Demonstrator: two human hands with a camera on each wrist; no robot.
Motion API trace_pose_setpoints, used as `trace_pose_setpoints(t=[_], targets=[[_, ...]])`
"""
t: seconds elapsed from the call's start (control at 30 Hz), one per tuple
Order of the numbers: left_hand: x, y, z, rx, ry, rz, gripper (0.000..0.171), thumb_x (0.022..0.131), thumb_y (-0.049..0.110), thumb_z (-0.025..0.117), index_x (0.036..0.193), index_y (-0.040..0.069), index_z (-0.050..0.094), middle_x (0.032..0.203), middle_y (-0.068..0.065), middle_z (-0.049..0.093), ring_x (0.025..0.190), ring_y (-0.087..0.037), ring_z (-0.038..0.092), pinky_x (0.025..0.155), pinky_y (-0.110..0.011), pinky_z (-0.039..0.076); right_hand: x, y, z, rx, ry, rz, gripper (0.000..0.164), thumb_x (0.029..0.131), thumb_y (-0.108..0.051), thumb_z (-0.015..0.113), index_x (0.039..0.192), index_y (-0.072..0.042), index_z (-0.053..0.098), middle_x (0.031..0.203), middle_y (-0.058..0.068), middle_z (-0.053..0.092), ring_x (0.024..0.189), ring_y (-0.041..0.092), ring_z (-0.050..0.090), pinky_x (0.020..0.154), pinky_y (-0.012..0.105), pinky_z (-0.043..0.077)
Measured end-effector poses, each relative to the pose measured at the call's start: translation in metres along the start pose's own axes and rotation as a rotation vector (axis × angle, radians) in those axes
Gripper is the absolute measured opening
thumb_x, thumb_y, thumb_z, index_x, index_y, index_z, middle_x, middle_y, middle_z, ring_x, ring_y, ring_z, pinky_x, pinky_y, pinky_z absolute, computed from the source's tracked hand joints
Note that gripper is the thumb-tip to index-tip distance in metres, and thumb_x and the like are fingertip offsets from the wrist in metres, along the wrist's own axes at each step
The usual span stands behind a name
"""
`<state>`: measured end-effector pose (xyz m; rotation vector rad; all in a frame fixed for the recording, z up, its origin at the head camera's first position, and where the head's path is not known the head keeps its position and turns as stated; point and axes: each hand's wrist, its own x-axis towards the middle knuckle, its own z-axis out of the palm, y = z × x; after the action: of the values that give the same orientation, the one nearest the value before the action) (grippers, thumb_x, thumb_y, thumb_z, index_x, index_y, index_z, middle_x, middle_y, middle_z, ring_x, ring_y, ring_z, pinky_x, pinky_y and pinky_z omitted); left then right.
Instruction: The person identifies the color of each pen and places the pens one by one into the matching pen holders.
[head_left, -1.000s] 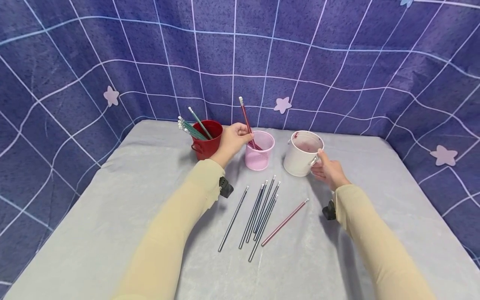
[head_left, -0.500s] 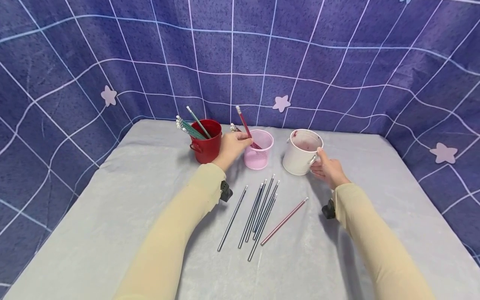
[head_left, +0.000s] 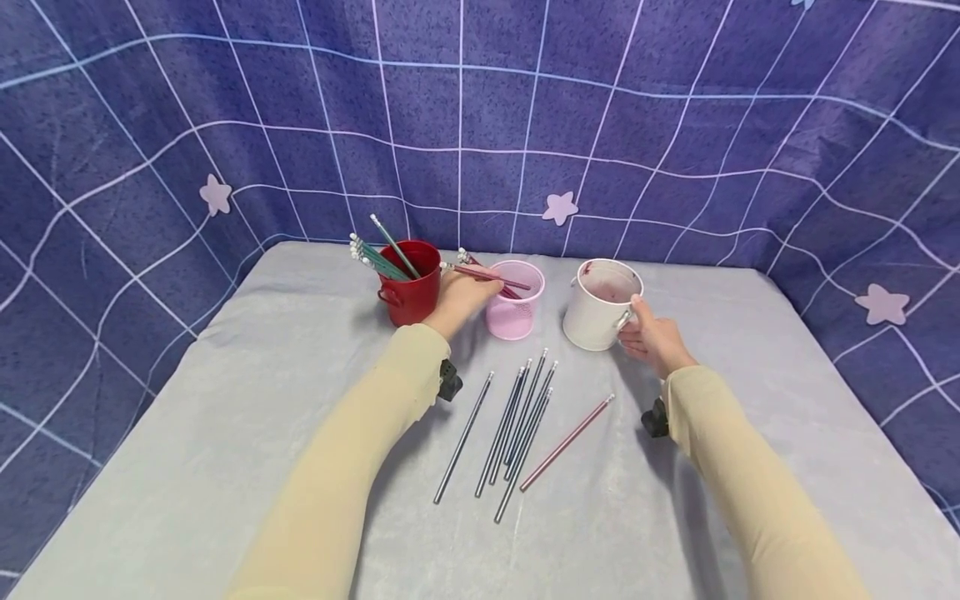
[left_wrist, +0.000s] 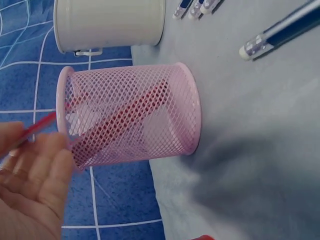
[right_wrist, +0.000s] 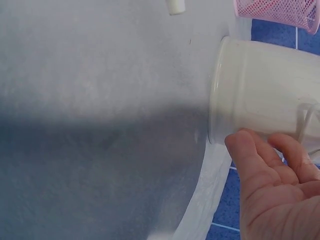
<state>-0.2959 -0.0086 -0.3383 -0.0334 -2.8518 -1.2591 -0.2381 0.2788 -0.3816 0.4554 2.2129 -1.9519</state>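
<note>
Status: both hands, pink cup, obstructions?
Left hand pinching red pencil at mouth of pink cup. Right hand holding white bucket. Loose pencils clear of both hands. Nothing visibly blocking the cup.

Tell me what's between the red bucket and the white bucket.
In the head view, the pink mesh cup stands between them, with the left hand, pinching a red pencil, between it and the red bucket.

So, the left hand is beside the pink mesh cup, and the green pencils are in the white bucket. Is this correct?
Not quite: the green pencils are in the red bucket, as the head view shows. The left hand is indeed beside the pink mesh cup.
</note>
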Motion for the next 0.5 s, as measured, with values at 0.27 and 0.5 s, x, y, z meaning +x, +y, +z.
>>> trace_pose_setpoints(t=[0.27, 0.5], targets=[[0.0058, 0.0033, -0.0021, -0.053, -0.062, -0.07, 0.018, 0.08, 0.016, 0.071, 0.094, 0.006, 0.073, 0.077, -0.008, 0.072, 0.058, -0.011, 0.062, 0.056, -0.022, 0.05, 0.0001, -0.0001, -0.0006, -0.001, 0.009, -0.006, 0.083, 0.098, -0.053, 0.034, 0.129, 0.024, 0.039, 0.128, 0.036, 0.048, 0.087, 0.013, 0.066, 0.099, 0.042, 0.043], [0.0046, 0.004, -0.0026, -0.238, -0.125, -0.095, 0.016, 0.077, 0.003, 0.065, 0.09, 0.0, 0.072, 0.058, -0.001, 0.061, 0.051, -0.007, 0.058, 0.056, -0.021, 0.053, 0.0018, 0.001, -0.0002, -0.015, 0.031, -0.005, 0.084, 0.098, -0.055, 0.034, 0.128, 0.023, 0.041, 0.128, 0.036, 0.047, 0.097, 0.02, 0.066, 0.095, 0.037, 0.047]])
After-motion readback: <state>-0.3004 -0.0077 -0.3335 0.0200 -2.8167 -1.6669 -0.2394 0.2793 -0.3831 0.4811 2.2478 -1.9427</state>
